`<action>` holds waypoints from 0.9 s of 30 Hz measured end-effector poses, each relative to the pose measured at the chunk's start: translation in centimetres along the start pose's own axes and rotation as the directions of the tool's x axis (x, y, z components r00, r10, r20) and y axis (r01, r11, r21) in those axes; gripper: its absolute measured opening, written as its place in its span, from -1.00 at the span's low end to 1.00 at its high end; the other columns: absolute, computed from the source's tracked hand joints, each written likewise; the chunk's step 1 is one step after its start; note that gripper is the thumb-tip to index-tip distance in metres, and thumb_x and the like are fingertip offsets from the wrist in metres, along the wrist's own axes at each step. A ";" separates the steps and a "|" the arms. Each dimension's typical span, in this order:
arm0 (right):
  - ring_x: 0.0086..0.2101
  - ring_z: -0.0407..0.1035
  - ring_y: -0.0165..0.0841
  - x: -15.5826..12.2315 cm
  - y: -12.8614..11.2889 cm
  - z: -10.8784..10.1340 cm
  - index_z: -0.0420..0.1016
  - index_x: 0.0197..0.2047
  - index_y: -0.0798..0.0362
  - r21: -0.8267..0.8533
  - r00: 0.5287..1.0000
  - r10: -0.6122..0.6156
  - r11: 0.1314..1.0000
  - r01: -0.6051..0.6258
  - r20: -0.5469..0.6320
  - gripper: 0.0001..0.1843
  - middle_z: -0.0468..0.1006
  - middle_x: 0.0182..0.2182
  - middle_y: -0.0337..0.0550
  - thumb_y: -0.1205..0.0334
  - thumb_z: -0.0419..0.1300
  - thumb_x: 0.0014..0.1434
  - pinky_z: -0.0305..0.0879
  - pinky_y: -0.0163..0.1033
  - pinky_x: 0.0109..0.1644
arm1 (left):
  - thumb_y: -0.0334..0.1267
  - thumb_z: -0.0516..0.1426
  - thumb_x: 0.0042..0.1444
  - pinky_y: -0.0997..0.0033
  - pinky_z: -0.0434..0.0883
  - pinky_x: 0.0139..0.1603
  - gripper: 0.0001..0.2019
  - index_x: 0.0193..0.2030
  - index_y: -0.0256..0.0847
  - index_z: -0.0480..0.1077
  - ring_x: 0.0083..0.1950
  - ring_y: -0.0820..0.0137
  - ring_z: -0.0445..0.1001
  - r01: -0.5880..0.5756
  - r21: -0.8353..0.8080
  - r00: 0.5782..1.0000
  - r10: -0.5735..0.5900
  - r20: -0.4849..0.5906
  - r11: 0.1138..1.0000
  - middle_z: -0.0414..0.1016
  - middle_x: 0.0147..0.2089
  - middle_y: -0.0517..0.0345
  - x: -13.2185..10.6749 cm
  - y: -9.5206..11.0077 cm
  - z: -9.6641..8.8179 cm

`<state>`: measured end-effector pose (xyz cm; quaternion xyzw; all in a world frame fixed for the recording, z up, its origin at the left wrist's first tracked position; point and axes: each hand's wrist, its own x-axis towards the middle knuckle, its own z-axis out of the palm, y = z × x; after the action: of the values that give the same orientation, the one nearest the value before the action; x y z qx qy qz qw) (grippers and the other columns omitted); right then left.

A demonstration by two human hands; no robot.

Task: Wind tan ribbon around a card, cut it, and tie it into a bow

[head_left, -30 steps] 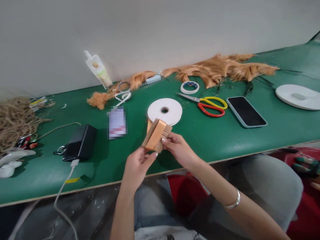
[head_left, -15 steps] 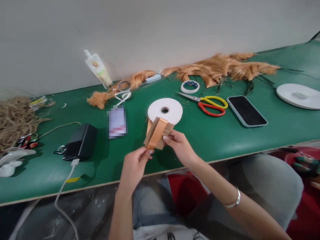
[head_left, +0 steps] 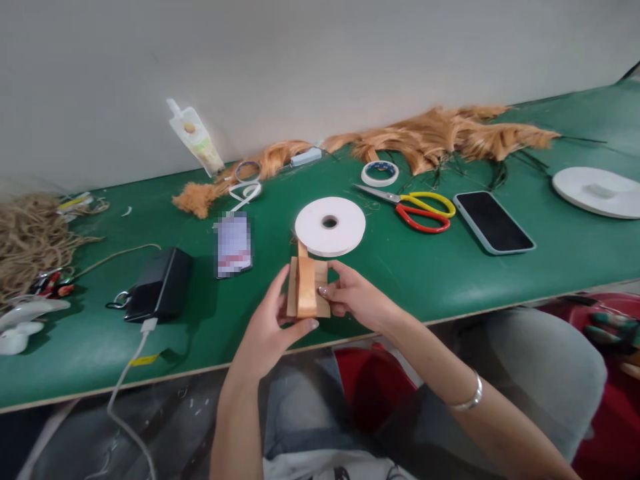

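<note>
A small brown cardboard piece, wound lengthwise with a shiny orange-brown ribbon, is between my hands above the table's front part. My right hand pinches the cardboard's right side, thumb on top. Along its left and lower edges, my left hand grips it with the thumb near the bottom corner; some of its fingers are hidden beneath. From the cardboard's top, the ribbon runs back to a white spool lying flat on the green table.
Scissors with yellow and red handles, a phone and a tape roll lie right of the spool. Orange fibre bundles line the wall. Leftward are a black box with a white cable and beige cords.
The cardboard has turned from tilted to nearly upright in view and come closer to me. My left hand has shifted from pinching the ribbon's lower end to gripping the cardboard's left side.
</note>
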<state>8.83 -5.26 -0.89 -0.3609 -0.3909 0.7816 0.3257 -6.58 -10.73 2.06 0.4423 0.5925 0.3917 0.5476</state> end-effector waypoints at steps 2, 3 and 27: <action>-0.73 0.08 -0.59 -0.2 -0.2 0.1 0.14 0.06 0.12 -0.047 1.000 0.006 0.999 -0.007 -0.008 -0.50 0.28 -0.70 -0.45 0.38 0.15 0.04 -0.05 -0.46 -0.66 | -0.17 0.27 -0.11 0.31 0.43 -0.06 -0.04 0.36 -0.13 -0.18 -0.06 0.25 0.51 0.001 -0.031 1.000 -0.002 -0.018 1.000 0.48 0.03 -0.02 -0.1 0.1 0.2; -0.73 0.09 -0.58 -0.2 -0.2 0.1 0.09 0.12 0.12 -0.064 1.000 0.010 0.998 -0.011 -0.016 -0.44 0.28 -0.71 -0.46 0.39 0.14 0.04 -0.02 -0.46 -0.66 | -0.14 0.25 -0.07 0.33 0.44 -0.10 -0.08 0.36 -0.13 -0.17 -0.08 0.26 0.51 -0.003 -0.040 1.000 0.002 -0.030 0.999 0.49 0.02 -0.04 -0.1 0.1 0.3; -0.48 0.38 -0.35 1.0 -2.0 -1.0 0.47 -0.10 0.12 -0.841 0.953 -0.272 0.540 0.036 -0.133 -0.73 0.51 -0.52 -0.15 0.36 0.12 0.09 0.25 -0.23 -0.35 | -0.19 0.23 -0.09 0.53 0.30 -0.64 -0.21 0.27 -0.12 -0.03 -0.60 0.44 0.40 0.042 -0.177 0.989 -0.066 -0.132 0.983 0.44 -0.48 0.26 1.5 -1.3 1.8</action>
<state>9.56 -3.09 0.08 -0.5299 -0.6990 0.4209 0.2310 -4.89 -9.71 0.24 0.3485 0.6044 0.4563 0.5524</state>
